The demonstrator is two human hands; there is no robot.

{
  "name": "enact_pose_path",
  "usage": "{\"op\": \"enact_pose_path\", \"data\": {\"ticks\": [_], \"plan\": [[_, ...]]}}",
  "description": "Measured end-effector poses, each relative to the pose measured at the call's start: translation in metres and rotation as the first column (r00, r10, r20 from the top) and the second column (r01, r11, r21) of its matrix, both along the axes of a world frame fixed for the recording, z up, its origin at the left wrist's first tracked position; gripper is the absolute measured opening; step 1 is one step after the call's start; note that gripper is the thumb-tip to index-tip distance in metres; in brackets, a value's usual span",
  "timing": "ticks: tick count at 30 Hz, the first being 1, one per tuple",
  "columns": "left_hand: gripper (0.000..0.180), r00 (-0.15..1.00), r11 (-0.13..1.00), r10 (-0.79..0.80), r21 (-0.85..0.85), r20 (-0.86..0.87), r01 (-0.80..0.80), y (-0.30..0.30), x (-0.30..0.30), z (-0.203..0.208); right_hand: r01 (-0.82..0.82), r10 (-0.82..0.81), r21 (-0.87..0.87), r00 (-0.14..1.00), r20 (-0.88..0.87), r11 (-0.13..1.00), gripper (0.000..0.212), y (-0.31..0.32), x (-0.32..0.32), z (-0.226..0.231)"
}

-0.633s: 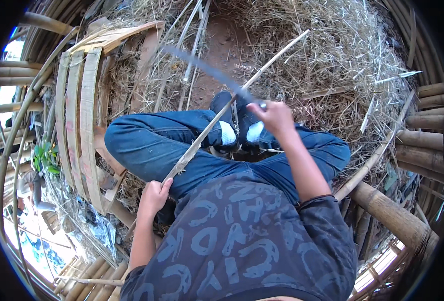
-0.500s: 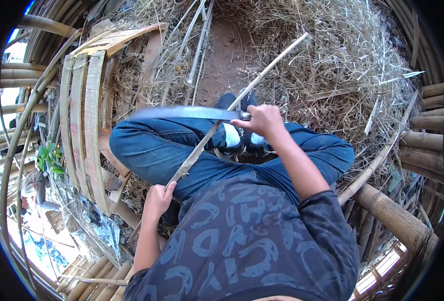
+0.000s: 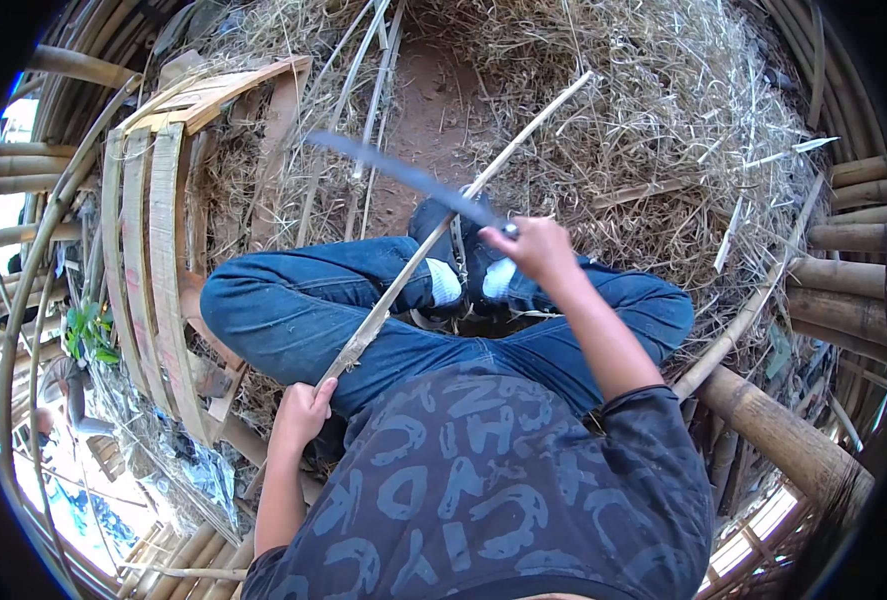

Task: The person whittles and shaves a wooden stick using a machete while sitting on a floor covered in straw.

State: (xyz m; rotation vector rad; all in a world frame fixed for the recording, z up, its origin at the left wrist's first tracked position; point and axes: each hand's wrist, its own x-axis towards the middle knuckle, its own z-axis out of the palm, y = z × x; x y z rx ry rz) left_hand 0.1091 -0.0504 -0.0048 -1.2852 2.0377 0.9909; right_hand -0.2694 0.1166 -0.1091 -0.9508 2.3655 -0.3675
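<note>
A long, pale bamboo strip (image 3: 393, 292) slants from my left hip up to the far right, across my crossed legs. Near its lower end my left hand (image 3: 305, 408) is closed around it. My right hand (image 3: 535, 247) grips the handle of a machete (image 3: 400, 172), its long blade pointing up and to the left. The blade crosses the strip close to the handle, above my shoes; whether it touches the strip I cannot tell. Rough, frayed fibres (image 3: 358, 343) stand on the strip a little above my left hand. Most of the machete's handle is hidden in my fingers.
Dry straw and shavings (image 3: 653, 170) cover the ground ahead and to the right. A wooden slatted frame (image 3: 166, 260) stands at my left. A thick bamboo pole (image 3: 778, 425) lies at my right, beside a bamboo wall (image 3: 848, 270). Thin strips (image 3: 371, 110) lie ahead.
The machete's blade has swung from nearly level to slanting up and left, its tip rising. My left hand keeps hold of the strip. The whole view has shifted slightly.
</note>
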Motion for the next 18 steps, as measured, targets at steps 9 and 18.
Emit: {"op": "enact_pose_path", "data": {"ticks": [9, 18], "plan": [[0.063, 0.999, 0.997, -0.042, -0.065, 0.010, 0.042, 0.001, -0.003, -0.001, 0.420, -0.404, 0.078, 0.901, -0.159, 0.904, 0.080, 0.056, -0.122, -0.034], [0.066, 0.999, 1.000, -0.003, -0.007, 0.045, 0.003, -0.001, -0.003, 0.002, 0.082, -0.082, -0.016, 0.996, 0.036, 0.996, 0.078, 0.002, -0.022, -0.017]]}}
